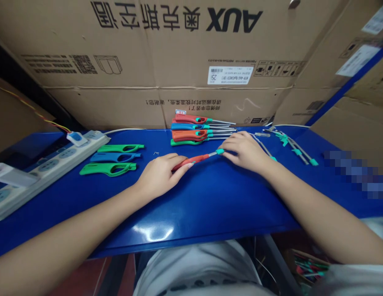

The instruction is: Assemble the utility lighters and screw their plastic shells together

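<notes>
one long red plastic lighter body (196, 159) and a slim silver metal tube (212, 153), in line between left hand (160, 173) and right hand (245, 150), over a glossy blue tabletop (194, 205).
the left hand wraps the body, thumb laid along it; the right hand, fingers bunched, pinches at the bright teal plastic collar (220, 151) on the tube, its exact grip partly hidden. the body is likely light, stiff and slightly slippery, best held round its handle end; the thin tube seems rigid but might bend under side force, so best taken by the collar.
</notes>
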`<control>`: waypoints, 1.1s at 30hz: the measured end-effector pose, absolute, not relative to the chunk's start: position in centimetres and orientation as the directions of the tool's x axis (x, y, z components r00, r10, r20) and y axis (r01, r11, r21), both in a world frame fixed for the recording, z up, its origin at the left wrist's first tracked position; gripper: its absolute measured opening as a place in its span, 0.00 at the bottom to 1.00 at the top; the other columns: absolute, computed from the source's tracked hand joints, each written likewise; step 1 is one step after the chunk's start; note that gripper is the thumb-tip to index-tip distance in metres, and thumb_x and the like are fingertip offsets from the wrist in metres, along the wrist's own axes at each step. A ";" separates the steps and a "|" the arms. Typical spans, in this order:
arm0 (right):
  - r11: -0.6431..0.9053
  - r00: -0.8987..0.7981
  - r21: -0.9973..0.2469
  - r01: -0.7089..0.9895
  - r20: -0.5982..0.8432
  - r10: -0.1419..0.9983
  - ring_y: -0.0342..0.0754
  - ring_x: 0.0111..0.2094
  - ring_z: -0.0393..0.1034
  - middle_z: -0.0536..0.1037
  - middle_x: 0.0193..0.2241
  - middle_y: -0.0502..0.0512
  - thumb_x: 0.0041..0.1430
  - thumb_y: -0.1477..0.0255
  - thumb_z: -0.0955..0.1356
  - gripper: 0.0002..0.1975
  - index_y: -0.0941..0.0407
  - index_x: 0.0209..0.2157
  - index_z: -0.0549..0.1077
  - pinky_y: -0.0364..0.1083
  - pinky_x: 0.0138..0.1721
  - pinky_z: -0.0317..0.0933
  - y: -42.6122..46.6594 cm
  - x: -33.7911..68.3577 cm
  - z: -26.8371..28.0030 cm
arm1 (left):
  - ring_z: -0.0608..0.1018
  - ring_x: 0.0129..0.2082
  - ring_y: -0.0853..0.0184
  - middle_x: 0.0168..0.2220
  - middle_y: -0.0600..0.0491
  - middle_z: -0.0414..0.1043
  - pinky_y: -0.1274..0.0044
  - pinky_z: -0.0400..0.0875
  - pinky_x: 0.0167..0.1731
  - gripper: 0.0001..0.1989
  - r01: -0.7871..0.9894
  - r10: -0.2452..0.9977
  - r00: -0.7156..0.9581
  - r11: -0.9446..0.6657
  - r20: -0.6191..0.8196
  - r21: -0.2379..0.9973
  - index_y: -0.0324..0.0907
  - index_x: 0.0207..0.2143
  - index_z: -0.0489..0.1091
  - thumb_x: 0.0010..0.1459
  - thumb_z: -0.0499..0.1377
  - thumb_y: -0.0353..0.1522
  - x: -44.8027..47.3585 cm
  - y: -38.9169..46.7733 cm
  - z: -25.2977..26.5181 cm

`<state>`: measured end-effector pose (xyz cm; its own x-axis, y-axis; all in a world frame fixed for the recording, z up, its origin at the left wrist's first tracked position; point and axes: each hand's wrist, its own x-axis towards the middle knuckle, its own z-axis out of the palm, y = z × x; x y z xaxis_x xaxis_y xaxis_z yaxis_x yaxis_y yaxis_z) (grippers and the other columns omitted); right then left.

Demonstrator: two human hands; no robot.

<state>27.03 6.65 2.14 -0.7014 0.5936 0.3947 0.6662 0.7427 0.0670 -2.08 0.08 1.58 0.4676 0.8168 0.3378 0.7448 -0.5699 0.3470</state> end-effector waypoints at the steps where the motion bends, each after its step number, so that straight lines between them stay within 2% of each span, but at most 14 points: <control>1: 0.769 -0.721 0.063 0.637 0.401 0.564 0.53 0.42 0.70 0.83 0.40 0.56 0.66 0.69 0.67 0.09 0.55 0.40 0.79 0.53 0.48 0.55 6.3 26.5 2.0 | 0.78 0.36 0.64 0.38 0.50 0.78 0.75 0.68 0.37 0.19 0.733 0.812 0.477 -0.579 0.335 0.358 0.42 0.46 0.77 0.71 0.51 0.42 -2.0 0.0 1.5; 5: 0.834 -0.783 0.066 0.547 0.391 0.483 0.52 0.41 0.70 0.83 0.39 0.58 0.68 0.69 0.65 0.11 0.56 0.41 0.79 0.52 0.48 0.54 4.9 24.7 1.5 | 0.79 0.37 0.64 0.39 0.51 0.78 0.75 0.69 0.37 0.18 0.704 0.789 0.518 -0.613 0.331 0.358 0.43 0.48 0.76 0.70 0.51 0.42 -1.7 -0.5 1.2; 11: 0.844 -0.775 0.012 0.536 0.404 0.486 0.52 0.43 0.70 0.82 0.41 0.58 0.68 0.63 0.65 0.14 0.57 0.45 0.78 0.53 0.48 0.56 4.6 24.9 1.8 | 0.80 0.39 0.62 0.41 0.50 0.79 0.74 0.71 0.40 0.17 0.708 0.797 0.505 -0.602 0.332 0.369 0.43 0.48 0.76 0.70 0.52 0.42 -1.8 -0.5 1.2; 16: 0.902 -0.821 0.035 0.431 0.429 0.376 0.51 0.41 0.69 0.82 0.38 0.58 0.70 0.67 0.63 0.14 0.57 0.45 0.78 0.53 0.48 0.58 5.0 25.3 1.7 | 0.79 0.36 0.64 0.39 0.50 0.80 0.76 0.70 0.37 0.17 0.665 0.774 0.510 -0.632 0.375 0.399 0.42 0.46 0.77 0.69 0.53 0.41 -1.7 -0.5 1.1; 20: 0.905 -0.835 0.140 0.403 0.460 0.301 0.52 0.38 0.68 0.80 0.33 0.60 0.71 0.70 0.61 0.14 0.58 0.42 0.77 0.51 0.42 0.59 4.9 24.9 1.2 | 0.76 0.26 0.69 0.29 0.52 0.78 0.78 0.65 0.27 0.19 0.640 0.821 0.441 -0.571 0.362 0.515 0.40 0.37 0.79 0.68 0.54 0.42 -1.4 -0.7 1.0; 23: 0.902 -0.859 0.223 0.370 0.452 0.241 0.51 0.37 0.67 0.79 0.31 0.60 0.71 0.72 0.60 0.14 0.60 0.41 0.76 0.51 0.42 0.59 4.8 24.7 1.0 | 0.73 0.21 0.70 0.23 0.54 0.77 0.79 0.62 0.22 0.24 0.629 0.898 0.375 -0.430 0.232 0.648 0.40 0.26 0.78 0.67 0.54 0.46 -1.2 -0.7 1.1; 26: 0.907 -0.875 0.243 0.343 0.436 0.213 0.51 0.36 0.66 0.77 0.30 0.60 0.71 0.73 0.60 0.13 0.61 0.40 0.75 0.51 0.43 0.59 4.7 24.5 0.7 | 0.71 0.19 0.71 0.20 0.55 0.76 0.79 0.60 0.20 0.26 0.620 0.918 0.363 -0.365 0.159 0.694 0.40 0.23 0.76 0.66 0.54 0.47 -1.1 -0.8 1.2; 28: 0.912 -0.876 0.227 0.341 0.429 0.220 0.51 0.36 0.66 0.77 0.30 0.60 0.71 0.73 0.60 0.13 0.60 0.39 0.75 0.51 0.42 0.58 4.6 24.4 0.6 | 0.71 0.19 0.71 0.20 0.55 0.76 0.79 0.59 0.20 0.25 0.643 0.905 0.370 -0.412 0.209 0.645 0.40 0.26 0.78 0.66 0.55 0.46 -1.1 -1.0 1.3; 33: 0.927 -0.863 0.144 0.347 0.437 0.255 0.51 0.36 0.67 0.78 0.30 0.60 0.70 0.71 0.61 0.13 0.59 0.39 0.75 0.51 0.41 0.58 4.4 24.2 0.3 | 0.75 0.25 0.68 0.26 0.52 0.77 0.77 0.65 0.27 0.19 0.675 0.769 0.487 -0.633 0.415 0.380 0.40 0.36 0.80 0.68 0.53 0.40 -1.2 -1.9 1.2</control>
<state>24.22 4.36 0.32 -0.8626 0.2552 0.4367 0.3470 0.9268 0.1439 -1.19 -1.86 1.23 0.4866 0.7685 0.4154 0.6748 -0.6327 0.3799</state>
